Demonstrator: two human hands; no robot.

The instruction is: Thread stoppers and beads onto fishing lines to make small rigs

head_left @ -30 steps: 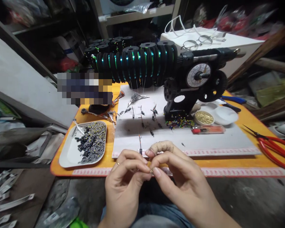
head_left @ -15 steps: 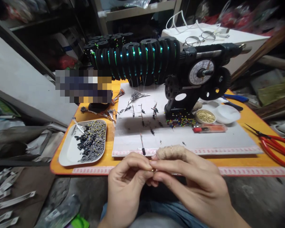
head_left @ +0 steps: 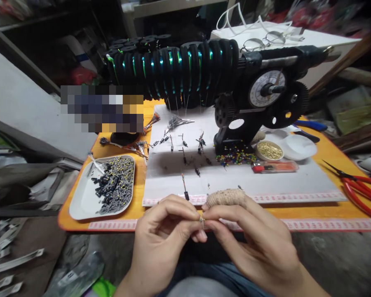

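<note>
My left hand [head_left: 165, 241] is closed in a pinch over the table's front edge. Its thumb and forefinger hold a tiny shiny, gold-coloured metal piece [head_left: 201, 220], too small to name more exactly. My right hand [head_left: 259, 241] meets it from the other side, thumb and finger pinched at the same piece. Tan wrapping [head_left: 225, 198] covers one right finger. Just beyond my fingertips, a small black cylinder with a thin stem [head_left: 186, 194] lies on the white board [head_left: 167, 187]. Several similar pieces are scattered farther back.
At left is a white tray [head_left: 80, 202] of grey and black cylinders. A black geared machine with a dial [head_left: 267, 88] stands behind. Coloured beads [head_left: 235, 156], a bowl of gold bits [head_left: 269, 151], a utility knife [head_left: 275, 166] and red-handled pliers [head_left: 363, 192] are at right.
The view has shifted slightly. My fingertips have drawn a little apart, and more of the shiny piece shows between them. Both hands keep their pinch.
</note>
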